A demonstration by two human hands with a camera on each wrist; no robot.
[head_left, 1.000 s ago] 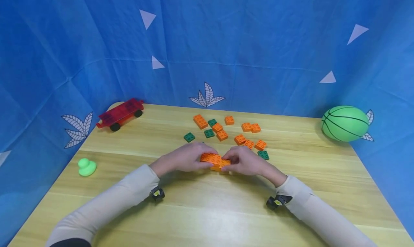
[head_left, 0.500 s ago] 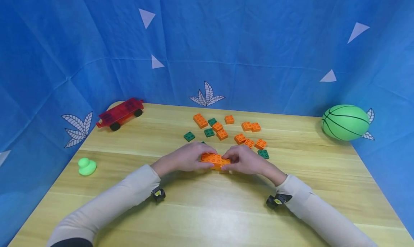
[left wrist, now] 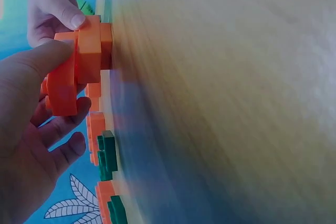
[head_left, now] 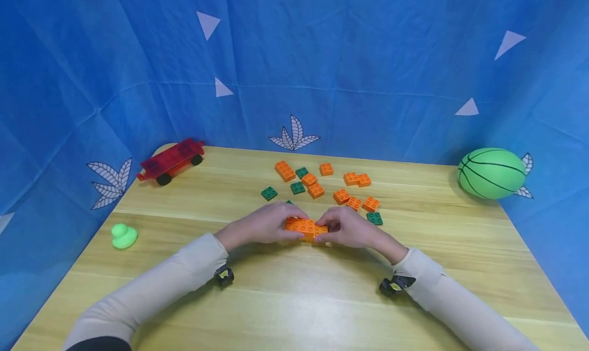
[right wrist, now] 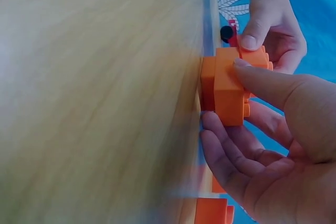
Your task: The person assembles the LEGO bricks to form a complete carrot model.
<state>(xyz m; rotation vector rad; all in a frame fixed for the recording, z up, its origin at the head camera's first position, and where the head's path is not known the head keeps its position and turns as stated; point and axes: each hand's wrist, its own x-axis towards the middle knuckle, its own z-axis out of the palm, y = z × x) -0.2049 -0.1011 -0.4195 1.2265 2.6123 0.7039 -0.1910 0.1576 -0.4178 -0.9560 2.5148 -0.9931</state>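
Note:
My left hand (head_left: pixel 271 223) pinches a long orange building brick (left wrist: pixel 64 90) between thumb and fingers, at the top of a small stack. My right hand (head_left: pixel 352 228) grips the orange brick (right wrist: pixel 229 90) directly under it, thumb on the near side and fingers at the far side and end. The upper brick sits offset to the left, so studs show on the right end of the one below. A third orange brick (right wrist: pixel 208 83) forms the lowest layer, close on the wooden table (head_left: pixel 299 300). The fingers behind the stack are partly hidden in the head view.
Loose orange bricks (head_left: pixel 316 190) and green bricks (head_left: pixel 269 193) lie scattered behind the hands. A red toy skateboard (head_left: pixel 171 162) stands at the back left, with a green rubber duck (head_left: pixel 123 236) nearer. The green basketball (head_left: pixel 491 173) rests at the back right, against the blue curtain (head_left: pixel 386 60).

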